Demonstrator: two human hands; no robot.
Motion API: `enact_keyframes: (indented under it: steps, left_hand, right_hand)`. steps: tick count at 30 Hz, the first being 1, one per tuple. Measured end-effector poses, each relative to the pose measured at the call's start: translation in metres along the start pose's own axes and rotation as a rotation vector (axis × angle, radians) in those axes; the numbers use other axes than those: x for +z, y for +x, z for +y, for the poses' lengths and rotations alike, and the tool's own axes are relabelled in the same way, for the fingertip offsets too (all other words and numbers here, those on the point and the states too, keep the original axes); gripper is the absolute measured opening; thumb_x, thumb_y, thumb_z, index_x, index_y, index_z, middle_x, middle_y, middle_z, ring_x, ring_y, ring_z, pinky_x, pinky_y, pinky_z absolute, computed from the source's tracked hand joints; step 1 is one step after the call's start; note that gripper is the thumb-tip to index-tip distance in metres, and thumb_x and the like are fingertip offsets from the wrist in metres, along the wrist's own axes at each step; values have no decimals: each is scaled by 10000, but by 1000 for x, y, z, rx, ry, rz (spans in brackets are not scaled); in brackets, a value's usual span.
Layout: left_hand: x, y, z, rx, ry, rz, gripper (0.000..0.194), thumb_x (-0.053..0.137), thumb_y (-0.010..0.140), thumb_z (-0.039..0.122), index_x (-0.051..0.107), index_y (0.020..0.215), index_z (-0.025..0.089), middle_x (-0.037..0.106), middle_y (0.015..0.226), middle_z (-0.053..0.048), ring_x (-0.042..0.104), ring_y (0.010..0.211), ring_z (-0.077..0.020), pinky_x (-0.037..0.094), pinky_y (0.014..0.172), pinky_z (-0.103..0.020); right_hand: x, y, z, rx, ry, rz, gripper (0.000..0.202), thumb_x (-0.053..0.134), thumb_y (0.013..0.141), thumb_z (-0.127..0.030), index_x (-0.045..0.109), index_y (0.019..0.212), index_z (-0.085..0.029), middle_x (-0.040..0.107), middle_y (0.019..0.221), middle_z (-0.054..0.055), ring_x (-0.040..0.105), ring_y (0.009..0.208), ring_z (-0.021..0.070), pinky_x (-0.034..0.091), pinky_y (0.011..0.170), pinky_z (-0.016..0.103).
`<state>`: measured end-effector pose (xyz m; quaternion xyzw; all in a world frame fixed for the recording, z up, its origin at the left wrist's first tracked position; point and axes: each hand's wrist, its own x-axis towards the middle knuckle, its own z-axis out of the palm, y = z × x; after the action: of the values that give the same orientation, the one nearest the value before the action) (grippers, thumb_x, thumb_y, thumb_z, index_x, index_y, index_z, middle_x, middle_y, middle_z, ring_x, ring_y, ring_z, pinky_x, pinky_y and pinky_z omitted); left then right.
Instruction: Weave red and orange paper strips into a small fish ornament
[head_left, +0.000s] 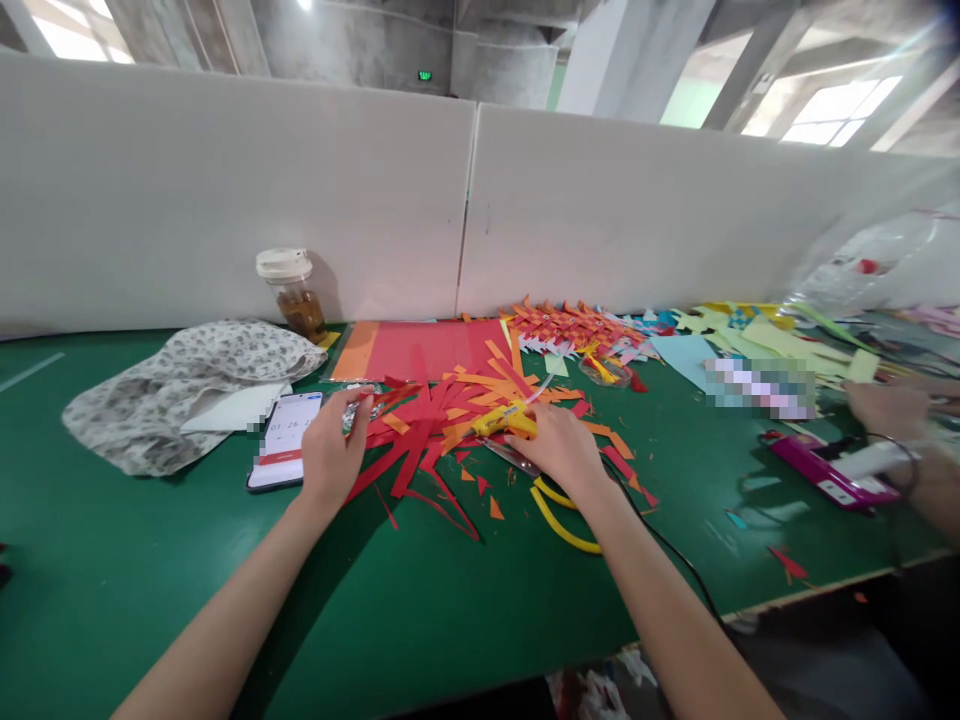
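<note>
Right hand (559, 445) wrapped round yellow plastic glue gun (516, 420); left hand (334, 455) nearly pinched, hold unclear. Keep nozzle clear of fingertips, loose red paper strips (411, 462).

craft workshop, green worktable (420, 620), concrete pillars (634, 55)

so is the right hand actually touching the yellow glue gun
Touching. The head view shows it: the right hand holds the yellow glue gun by its rear part, fingers against the body with no gap.
</note>
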<state>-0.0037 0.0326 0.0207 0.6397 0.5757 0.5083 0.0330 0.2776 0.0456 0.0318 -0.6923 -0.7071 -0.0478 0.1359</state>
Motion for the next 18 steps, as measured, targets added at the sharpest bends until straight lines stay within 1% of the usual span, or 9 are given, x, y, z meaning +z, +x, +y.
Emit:
enact_keyframes:
  steps: [2,3,4,5,7,10,12,15,18]
  left_hand:
    - [2,0,5,-223,-216,72,229,490,837,422,529,901,206,642,787,-24,630,698,-166,492,664,-288]
    - [4,0,8,-331,-356,64,245,504,820,447,504,884,212,617,741,0,616,599,-148,486,566,-264]
    - [7,-2,10,-427,-499,24,256,517,805,461,481,877,218,602,724,15,605,541,-136,468,493,-244]
    - [10,-3,12,-513,-619,-46,268,533,790,470,464,865,222,600,732,21,608,518,-133,444,441,-225]
    - [17,-8,16,-633,-761,-163,295,602,740,454,441,827,222,573,687,42,626,516,-141,425,405,-201]
    - [26,-18,20,-689,-842,-322,330,638,710,451,427,830,228,536,636,65,654,559,-160,447,413,-198]
    - [28,-22,21,-698,-853,-394,348,638,706,463,412,828,229,540,634,65,664,577,-171,450,406,-197]
    - [29,-24,21,-700,-852,-433,354,637,708,459,395,830,230,518,591,76,673,599,-180,449,405,-188]
    - [29,-23,22,-717,-864,-436,365,660,696,422,383,840,233,510,583,82,675,619,-175,465,427,-185]
  right_hand:
    - [4,-1,0,57,30,-8,391,645,675,-450,606,955,-181,664,935,100,618,876,265,427,647,311]
    - [6,-2,0,82,50,-1,373,632,685,-443,601,960,-193,667,946,85,621,877,260,424,636,304]
    - [7,-4,0,101,67,10,352,620,692,-436,595,958,-206,671,944,70,624,872,255,420,626,299]
    - [8,-5,0,115,81,25,339,614,694,-431,586,954,-216,673,936,57,627,862,252,415,616,295]
    - [9,-6,-1,138,109,70,341,608,688,-430,561,958,-227,676,918,45,629,833,248,407,601,290]
    - [8,-6,-1,173,196,189,384,596,683,-446,525,998,-239,669,925,40,628,818,247,408,601,293]
    - [6,-5,-1,200,282,265,424,589,683,-456,509,1040,-240,668,940,43,627,844,253,423,633,307]
    - [5,-5,1,230,402,307,494,582,690,-464,492,1115,-228,669,983,61,622,900,262,445,702,339]
    - [6,-5,4,240,468,282,551,580,696,-479,481,1174,-225,672,1006,71,620,928,276,453,743,368]
